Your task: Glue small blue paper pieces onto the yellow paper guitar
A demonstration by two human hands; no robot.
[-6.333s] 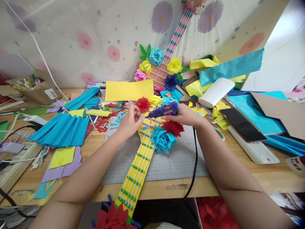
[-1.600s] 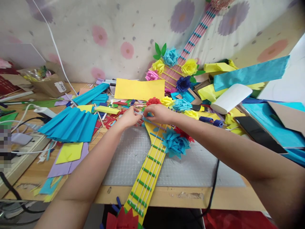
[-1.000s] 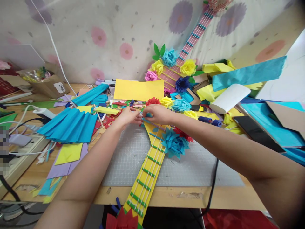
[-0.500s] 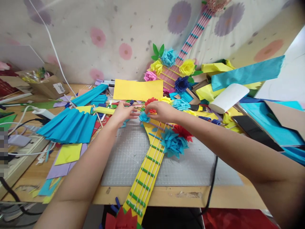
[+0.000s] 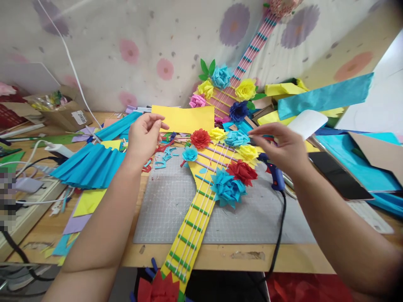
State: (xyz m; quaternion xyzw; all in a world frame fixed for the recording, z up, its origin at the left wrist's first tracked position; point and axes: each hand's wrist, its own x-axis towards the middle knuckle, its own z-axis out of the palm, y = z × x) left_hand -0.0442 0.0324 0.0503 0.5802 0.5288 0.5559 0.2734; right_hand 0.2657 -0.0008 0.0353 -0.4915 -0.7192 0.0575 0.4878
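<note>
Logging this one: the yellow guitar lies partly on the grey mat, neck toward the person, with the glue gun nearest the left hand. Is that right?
Not quite. The glue gun is nearest the right hand, as the head view shows. The rest holds: the yellow guitar lies partly on the grey mat, neck toward the person.

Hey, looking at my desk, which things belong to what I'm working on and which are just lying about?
Likely part of the job:
- yellow paper guitar
- paper flowers on it
- glue gun
- cutting mat underneath

Seemingly just lying about:
- phone
- cardboard box
- power strip
- pleated blue paper
</note>
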